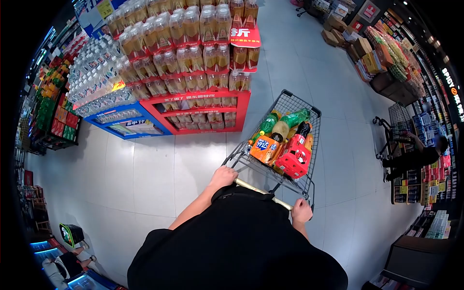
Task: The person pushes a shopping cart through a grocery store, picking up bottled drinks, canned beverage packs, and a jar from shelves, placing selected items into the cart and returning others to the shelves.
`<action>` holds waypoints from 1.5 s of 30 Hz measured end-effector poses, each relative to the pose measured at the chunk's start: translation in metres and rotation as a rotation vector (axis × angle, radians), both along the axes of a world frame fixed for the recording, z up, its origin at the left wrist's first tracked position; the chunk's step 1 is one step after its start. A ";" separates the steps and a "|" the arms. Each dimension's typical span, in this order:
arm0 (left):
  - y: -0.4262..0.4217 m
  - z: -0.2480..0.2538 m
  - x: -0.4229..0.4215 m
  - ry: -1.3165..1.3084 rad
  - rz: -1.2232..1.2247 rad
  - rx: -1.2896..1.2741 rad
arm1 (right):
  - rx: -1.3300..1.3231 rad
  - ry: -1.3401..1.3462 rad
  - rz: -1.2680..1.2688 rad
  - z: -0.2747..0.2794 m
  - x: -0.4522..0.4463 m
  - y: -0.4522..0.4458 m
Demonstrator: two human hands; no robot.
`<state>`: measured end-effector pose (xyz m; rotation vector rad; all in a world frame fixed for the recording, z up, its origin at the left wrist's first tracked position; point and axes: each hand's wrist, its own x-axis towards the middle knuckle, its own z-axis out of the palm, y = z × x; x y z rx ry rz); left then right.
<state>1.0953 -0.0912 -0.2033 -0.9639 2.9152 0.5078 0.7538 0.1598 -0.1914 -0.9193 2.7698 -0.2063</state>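
Observation:
A wire shopping cart (311,145) stands in front of me, turned a little to the right. My left hand (224,177) is wrapped round the left end of its pale handle bar (256,188), and my right hand (302,210) grips the right end. Inside the cart lie green bottles (296,117), an orange pack (264,148) and a red pack (294,157), with a dark-capped bottle (303,129) beside them. What lies beneath these packs is hidden.
A tall stack of bottled drinks (188,58) on a red display base (246,108) rises ahead left. At the right, a person in dark clothes (415,157) stands by another cart (399,118). Another person (72,263) is at lower left near a basket (71,234).

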 end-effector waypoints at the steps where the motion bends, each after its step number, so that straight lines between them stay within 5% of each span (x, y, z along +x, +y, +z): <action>1: -0.004 -0.003 -0.006 -0.014 0.001 -0.003 | -0.019 0.011 0.011 -0.002 -0.008 -0.007; 10: -0.061 -0.007 -0.085 -0.150 -0.012 0.066 | -0.171 0.082 0.083 -0.020 -0.105 -0.088; 25: -0.167 -0.021 -0.179 -0.061 -0.148 0.367 | 0.013 0.083 0.111 -0.087 -0.238 -0.230; 34: -0.210 -0.022 -0.218 -0.074 -0.108 0.410 | 0.600 -0.046 0.220 -0.076 -0.292 -0.332; 37: -0.229 -0.029 -0.230 -0.024 -0.079 0.363 | 0.794 -0.178 0.302 -0.098 -0.328 -0.379; 39: -0.239 -0.033 -0.236 -0.016 -0.062 0.357 | 1.061 -0.667 0.107 -0.126 -0.358 -0.416; 45: -0.272 -0.052 -0.259 -0.032 -0.030 0.387 | 1.212 -0.714 0.311 -0.138 -0.380 -0.474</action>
